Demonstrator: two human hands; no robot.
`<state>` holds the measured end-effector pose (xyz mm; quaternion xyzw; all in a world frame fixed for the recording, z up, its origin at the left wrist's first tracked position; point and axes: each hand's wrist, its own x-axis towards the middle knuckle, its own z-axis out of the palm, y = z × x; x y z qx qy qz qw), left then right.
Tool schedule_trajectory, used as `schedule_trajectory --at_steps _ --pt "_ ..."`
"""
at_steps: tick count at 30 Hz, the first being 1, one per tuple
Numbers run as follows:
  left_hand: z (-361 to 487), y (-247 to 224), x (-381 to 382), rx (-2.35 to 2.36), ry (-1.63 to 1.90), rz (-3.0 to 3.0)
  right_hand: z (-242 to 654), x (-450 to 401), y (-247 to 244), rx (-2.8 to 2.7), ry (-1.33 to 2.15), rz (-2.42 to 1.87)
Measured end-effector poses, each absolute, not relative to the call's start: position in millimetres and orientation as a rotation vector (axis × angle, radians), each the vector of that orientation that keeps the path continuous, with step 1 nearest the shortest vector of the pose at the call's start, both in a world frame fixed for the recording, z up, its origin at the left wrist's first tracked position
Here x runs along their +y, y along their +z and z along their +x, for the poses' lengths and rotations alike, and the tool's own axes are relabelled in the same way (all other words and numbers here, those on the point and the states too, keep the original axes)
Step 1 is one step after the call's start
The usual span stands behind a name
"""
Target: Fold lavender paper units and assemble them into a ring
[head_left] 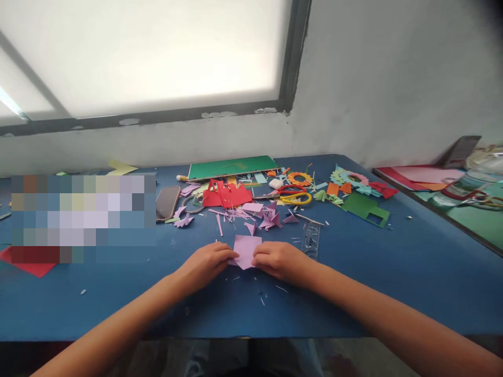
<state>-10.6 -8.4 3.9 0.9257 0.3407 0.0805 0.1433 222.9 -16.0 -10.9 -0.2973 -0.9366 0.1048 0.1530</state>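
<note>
A small piece of purple paper (pixel 247 250) lies on the blue table between my two hands, its lower corners folded in. My left hand (pixel 214 262) pinches its left lower edge. On the other side, my right hand (pixel 277 260) grips the right lower edge with bent fingers. Just beyond the paper sit several folded purple paper pieces (pixel 271 217) and thin purple strips. A clear plastic ruler (pixel 312 238) lies close to my right wrist.
Yellow-handled scissors (pixel 296 198), red paper (pixel 228 195), a phone (pixel 168 203) and a green board (pixel 231 166) lie farther back. Orange and multicoloured paper rings and green card (pixel 365 209) are at right. A glass-topped surface (pixel 463 209) stands far right. Blurred blocks hide the left.
</note>
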Motion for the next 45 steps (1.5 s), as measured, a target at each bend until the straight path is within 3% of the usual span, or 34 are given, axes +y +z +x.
schedule_trajectory --at_steps 13,26,36,45 --pt "-17.5 1.2 -29.7 0.623 0.273 3.009 221.9 -23.7 -8.4 -2.870 0.005 -0.768" --pt "-8.7 4.6 -14.3 0.692 0.193 2.808 226.9 -18.1 11.2 -2.954 0.404 -0.850" --pt "-8.6 7.8 -8.2 0.667 0.118 2.643 198.5 -2.2 52.3 -3.101 0.851 -1.264" --pt "-1.9 9.4 -14.4 0.852 0.066 2.541 163.6 3.3 66.9 -3.225 0.704 -1.624"
